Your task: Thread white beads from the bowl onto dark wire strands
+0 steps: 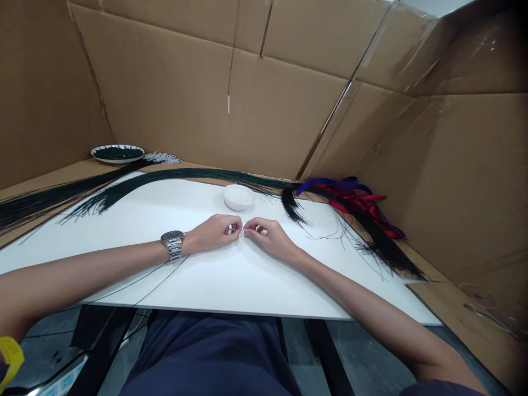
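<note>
Over the middle of the white table, my left hand [215,231] and my right hand [270,236] almost meet, fingertips pinched together. A short, thin dark bit of cord spans the small gap between them; its end is too small to make out. Two dark cords [163,276] come out from under my left wrist and run over the table's front edge. Just beyond my hands stands a small white bowl [240,202]; the tiny pale contents inside it are unclear.
Long bundles of dark green cord [198,175] lie along the table's back. Purple ribbon [330,181] and red ribbon [350,201] lie at right. A plate [117,160] holds dark green pieces at left. Cardboard walls [173,93] surround the table; a beaded string [229,104] hangs there.
</note>
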A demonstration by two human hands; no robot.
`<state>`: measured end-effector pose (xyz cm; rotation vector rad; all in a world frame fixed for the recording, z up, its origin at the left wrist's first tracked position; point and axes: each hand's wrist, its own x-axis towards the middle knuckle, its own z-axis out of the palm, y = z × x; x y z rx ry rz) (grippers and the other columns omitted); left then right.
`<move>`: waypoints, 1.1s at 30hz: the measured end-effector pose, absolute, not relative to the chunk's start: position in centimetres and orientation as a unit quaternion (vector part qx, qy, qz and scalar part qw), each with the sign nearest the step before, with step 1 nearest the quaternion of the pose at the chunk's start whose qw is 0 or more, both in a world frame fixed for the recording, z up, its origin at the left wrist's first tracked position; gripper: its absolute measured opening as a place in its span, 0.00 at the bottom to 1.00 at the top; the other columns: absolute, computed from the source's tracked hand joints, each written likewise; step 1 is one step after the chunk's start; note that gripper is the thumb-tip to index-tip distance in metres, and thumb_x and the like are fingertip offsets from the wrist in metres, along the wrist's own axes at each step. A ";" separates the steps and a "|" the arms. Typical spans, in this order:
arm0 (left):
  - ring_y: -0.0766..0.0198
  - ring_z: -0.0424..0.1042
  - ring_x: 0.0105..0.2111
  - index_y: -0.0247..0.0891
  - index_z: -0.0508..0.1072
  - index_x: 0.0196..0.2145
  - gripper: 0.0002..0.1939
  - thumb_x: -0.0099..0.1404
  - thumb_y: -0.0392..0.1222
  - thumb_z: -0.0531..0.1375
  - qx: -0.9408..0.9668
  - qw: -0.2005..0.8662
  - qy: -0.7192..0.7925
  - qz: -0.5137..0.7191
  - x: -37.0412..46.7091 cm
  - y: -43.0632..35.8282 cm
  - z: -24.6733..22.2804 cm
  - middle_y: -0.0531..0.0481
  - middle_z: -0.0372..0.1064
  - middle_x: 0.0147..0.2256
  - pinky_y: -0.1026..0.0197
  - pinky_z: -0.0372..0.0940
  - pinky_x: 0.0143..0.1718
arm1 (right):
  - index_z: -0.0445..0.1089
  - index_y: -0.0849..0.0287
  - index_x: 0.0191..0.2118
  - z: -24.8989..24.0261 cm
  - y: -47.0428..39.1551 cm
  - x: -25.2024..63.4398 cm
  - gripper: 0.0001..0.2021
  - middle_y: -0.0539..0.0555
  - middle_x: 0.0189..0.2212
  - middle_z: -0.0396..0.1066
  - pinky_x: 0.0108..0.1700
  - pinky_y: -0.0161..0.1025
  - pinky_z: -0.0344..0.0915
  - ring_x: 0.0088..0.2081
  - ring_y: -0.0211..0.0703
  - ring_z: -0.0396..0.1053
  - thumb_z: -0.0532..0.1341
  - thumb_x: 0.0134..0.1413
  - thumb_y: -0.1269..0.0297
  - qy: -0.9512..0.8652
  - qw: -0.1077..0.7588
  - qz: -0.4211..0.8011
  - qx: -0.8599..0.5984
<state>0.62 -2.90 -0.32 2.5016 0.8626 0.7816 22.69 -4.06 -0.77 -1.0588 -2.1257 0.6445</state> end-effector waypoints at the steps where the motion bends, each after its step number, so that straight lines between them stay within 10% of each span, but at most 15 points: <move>1: 0.67 0.65 0.27 0.38 0.72 0.34 0.05 0.66 0.36 0.55 0.890 0.190 0.307 0.279 0.6 -2.9 -0.3 0.54 0.69 0.28 0.64 0.57 0.31 | 0.76 0.57 0.38 -0.8 -4.1 22.7 0.07 0.52 0.34 0.78 0.37 0.38 0.64 0.33 0.41 0.70 0.60 0.61 0.64 -0.815 0.334 0.248 -0.403; 33: 0.67 0.68 0.28 0.38 0.72 0.36 0.06 0.67 0.38 0.55 0.891 0.191 0.301 0.281 0.6 -3.0 -0.4 0.54 0.72 0.30 0.64 0.60 0.32 | 0.74 0.57 0.38 -1.6 -4.2 22.9 0.07 0.54 0.34 0.75 0.38 0.39 0.66 0.33 0.41 0.70 0.58 0.64 0.64 -0.863 0.317 0.132 -0.370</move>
